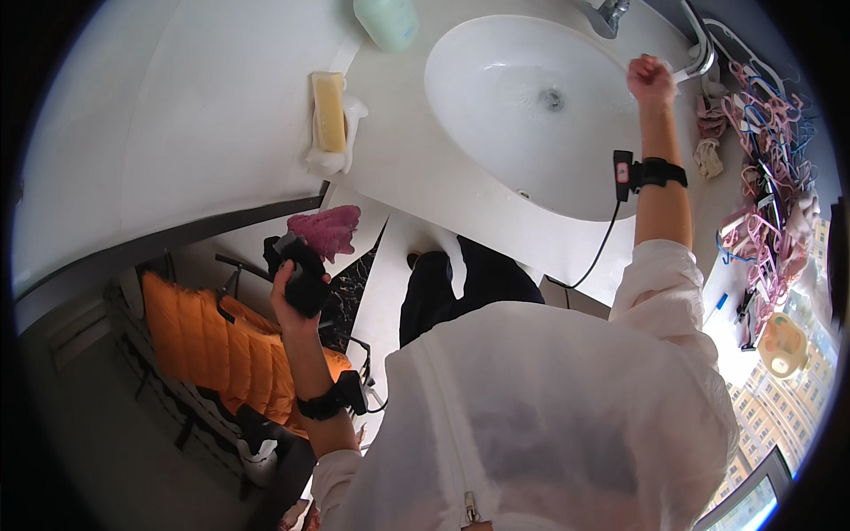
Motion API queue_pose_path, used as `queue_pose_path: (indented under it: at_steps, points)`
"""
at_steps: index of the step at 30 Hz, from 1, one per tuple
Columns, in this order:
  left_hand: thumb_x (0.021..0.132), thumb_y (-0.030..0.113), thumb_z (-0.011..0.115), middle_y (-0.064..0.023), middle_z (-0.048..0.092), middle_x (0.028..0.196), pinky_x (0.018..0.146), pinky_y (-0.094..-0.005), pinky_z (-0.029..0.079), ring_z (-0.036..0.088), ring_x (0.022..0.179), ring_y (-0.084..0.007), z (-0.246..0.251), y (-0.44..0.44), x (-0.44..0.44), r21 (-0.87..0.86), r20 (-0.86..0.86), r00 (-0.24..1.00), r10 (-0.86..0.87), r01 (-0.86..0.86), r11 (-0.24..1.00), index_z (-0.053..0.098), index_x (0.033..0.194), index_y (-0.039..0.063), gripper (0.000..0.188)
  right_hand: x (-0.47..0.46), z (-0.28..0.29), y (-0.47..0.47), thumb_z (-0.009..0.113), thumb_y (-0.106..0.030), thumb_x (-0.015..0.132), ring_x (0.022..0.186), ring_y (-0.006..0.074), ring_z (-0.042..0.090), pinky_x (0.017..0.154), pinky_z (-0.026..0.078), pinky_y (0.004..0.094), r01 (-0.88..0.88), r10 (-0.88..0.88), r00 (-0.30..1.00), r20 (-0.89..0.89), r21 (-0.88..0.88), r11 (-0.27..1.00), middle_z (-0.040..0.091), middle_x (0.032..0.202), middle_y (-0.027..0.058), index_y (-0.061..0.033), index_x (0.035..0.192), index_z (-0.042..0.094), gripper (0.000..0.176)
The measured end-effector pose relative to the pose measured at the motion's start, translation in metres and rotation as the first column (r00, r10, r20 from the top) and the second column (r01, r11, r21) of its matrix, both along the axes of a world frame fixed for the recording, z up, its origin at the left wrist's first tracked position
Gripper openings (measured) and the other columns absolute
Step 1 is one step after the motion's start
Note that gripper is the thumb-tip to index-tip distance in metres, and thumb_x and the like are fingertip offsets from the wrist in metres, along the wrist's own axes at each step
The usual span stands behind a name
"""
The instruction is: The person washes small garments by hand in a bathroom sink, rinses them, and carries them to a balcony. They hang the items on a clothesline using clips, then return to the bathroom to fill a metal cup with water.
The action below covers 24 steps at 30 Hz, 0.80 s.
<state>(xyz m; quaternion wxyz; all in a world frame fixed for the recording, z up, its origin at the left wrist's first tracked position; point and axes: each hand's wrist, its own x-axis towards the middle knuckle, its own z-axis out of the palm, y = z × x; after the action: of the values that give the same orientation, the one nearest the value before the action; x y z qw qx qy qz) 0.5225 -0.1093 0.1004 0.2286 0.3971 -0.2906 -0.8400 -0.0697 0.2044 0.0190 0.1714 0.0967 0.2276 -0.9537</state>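
My left hand (297,295) is closed around a dark black bundle (307,275), held to the left of the counter's front edge. A magenta cloth (329,229) with a fuzzy texture sticks out beyond the bundle. Whether the two are joined is hidden. At the far right rim of the white oval sink (465,126), my right hand (651,78) has its fingers curled, beside the chrome spout of a tap (697,66). Something whitish, perhaps water or foam, shows by its fingers. What lies inside that hand is hidden. Shallow water surrounds the drain (551,99).
A yellow soap bar (330,113) rests on a white dish (355,113) at the counter's left. A pale green bottle (390,23) stands behind. Many pink and blue hangers (764,146) hang right. An orange quilted jacket (212,345) lies lower left. A cable (601,255) trails from my right wrist strap.
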Motion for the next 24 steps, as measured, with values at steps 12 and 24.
queue_pose_path:
  at_steps: [12, 24]
  points:
    - [0.088, 0.018, 0.057, -0.0044, 0.064, 0.1, 0.066, -0.0375, 0.053, 0.063, 0.087, -0.0194, 0.004, -0.003, -0.006, 0.019, 0.021, 1.0, -0.007, 0.007, 1.0, 0.056, 0.113, 0.01, 0.026, 0.04, -0.047, -0.023, 0.051, -0.015, 0.094, 0.104, 0.0289, 0.06, 0.096, 0.049, 0.0382, -0.342, 0.302, 0.939, 0.162, 0.379, 0.86, 0.064, 0.104, 0.0178, 0.0076, 0.104, 0.058, 0.026]
    - [0.086, 0.017, 0.06, -0.0057, 0.065, 0.099, 0.062, -0.0373, 0.056, 0.064, 0.084, -0.0197, 0.0, -0.006, -0.02, 0.034, 0.065, 0.998, -0.013, 0.01, 0.999, 0.057, 0.111, 0.009, 0.027, 0.056, -0.037, -0.017, 0.061, -0.02, 0.086, 0.094, 0.02, 0.062, 0.082, 0.05, 0.0298, -0.112, 0.839, 0.402, 0.366, 0.93, -0.351, 0.066, 0.101, 0.0109, 0.001, 0.107, 0.062, 0.03]
